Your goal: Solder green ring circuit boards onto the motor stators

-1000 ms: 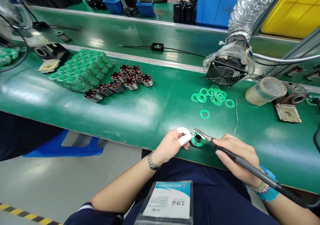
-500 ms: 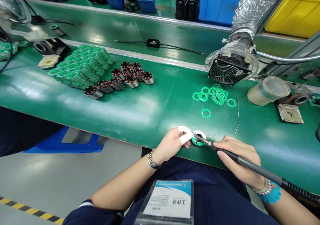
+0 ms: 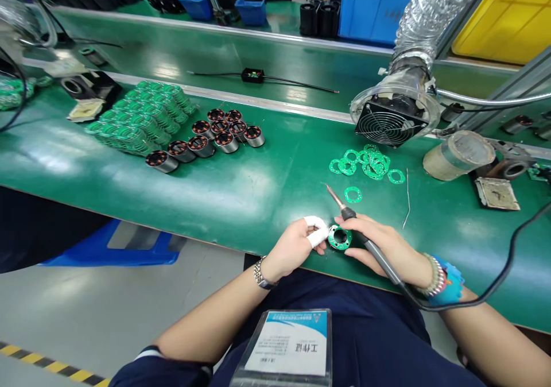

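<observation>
A green ring-shaped circuit board (image 3: 345,241) with a dark round centre lies near the table's front edge; what is under it is hidden. At its left rim is my left hand (image 3: 299,240), thumb and forefinger in white finger cots and pinched together. Whatever lies between those fingertips is too small to make out. My right hand (image 3: 383,246) grips a soldering iron (image 3: 379,259), its metal tip pointing up and left, away from the board. The thumb and fingertips of that hand also reach around the board's right side.
Loose green ring boards (image 3: 374,163) lie beyond my hands, beside a bent wire (image 3: 407,197). Copper-wound motor stators (image 3: 200,146) and stacked green boards (image 3: 140,117) stand left. A fume fan (image 3: 387,124), a round container (image 3: 458,156) and a soldering-iron stand (image 3: 497,193) are right. The iron's cable (image 3: 486,295) crosses my right forearm.
The soldering iron's tip has come off the board and swung up and away. My right hand has moved left, its fingers now around the board. The left hand has barely moved.
</observation>
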### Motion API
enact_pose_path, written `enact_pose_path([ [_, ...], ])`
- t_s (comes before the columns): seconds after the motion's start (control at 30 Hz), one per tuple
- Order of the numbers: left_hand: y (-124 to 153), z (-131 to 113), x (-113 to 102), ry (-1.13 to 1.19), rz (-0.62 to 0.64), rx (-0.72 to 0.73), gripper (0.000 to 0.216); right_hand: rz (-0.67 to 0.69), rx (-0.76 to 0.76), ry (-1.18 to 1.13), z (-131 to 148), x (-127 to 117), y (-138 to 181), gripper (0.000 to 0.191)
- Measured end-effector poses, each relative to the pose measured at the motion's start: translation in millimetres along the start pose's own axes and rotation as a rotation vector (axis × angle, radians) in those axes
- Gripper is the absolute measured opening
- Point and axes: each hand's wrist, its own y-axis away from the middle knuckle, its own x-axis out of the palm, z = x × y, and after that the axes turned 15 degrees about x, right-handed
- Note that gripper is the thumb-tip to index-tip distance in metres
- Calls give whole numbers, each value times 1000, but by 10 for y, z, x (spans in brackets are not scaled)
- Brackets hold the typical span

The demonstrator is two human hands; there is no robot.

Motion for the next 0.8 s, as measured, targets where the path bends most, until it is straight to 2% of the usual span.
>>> enact_pose_path([
  [0.1, 11, 12, -68, -83, 24, 76, 14, 34, 31, 4, -36, 31, -43, 37],
  [0.17, 24, 26, -167, -258, 78, 274, 12, 31, 50, 0, -52, 48, -35, 36],
  [0.27, 36, 42, -321, -578, 317, 643, 16, 15, 51, -13, -61, 66, -18, 37],
  [0.33, 36, 42, -363, -698, 466, 749, 19, -3, 46, -20, -55, 84, -8, 37],
  [0.37, 35, 38, -358, -718, 492, 757, 19, -15, 49, -21, -49, 98, 1, 37],
  [0.4, 35, 31, -337, -712, 482, 741, 16, -30, 57, -22, -41, 117, 14, 36],
  [0.47, 37, 10, -262, -603, 384, 635, 11, -88, 85, -20, -20, 171, 56, 36],
  [0.57, 41, -26, -133, -267, 200, 273, 12, -212, 126, -7, 23, 263, 135, 38],
  [0.63, 37, -47, -76, -62, 126, 46, 15, -260, 139, -5, 57, 303, 158, 40],
  [0.67, 32, -56, -61, 6, 104, -23, 17, -273, 139, -11, 75, 312, 153, 40],
  [0.8, 13, -87, -52, 103, 67, -67, 22, -299, 83, -80, 141, 314, 25, 27],
])
